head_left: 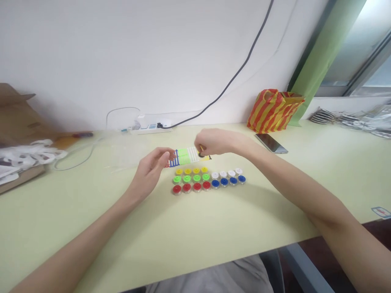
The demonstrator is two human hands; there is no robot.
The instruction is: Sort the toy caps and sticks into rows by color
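Observation:
A flat row of coloured strips, with blue, green (183,156), white (192,154) and yellow parts, lies on the table between the hands. My left hand (155,165) is at its left end, fingers bent around the blue part. Above the right end, my right hand (210,141) is closed in a pinch near a small dark and yellow piece; what it grips is too small to make out. In front are small round pots in rows: yellow (187,171), green (196,178) and red caps (197,186) at left, white (223,175) and blue caps (224,182) at right.
A phone (271,143) lies at the right by a red-and-yellow striped bag (271,110). A power strip (151,129) with a black cable (220,96) stands along the wall. Cardboard (20,118) and white strips (27,158) are at the far left.

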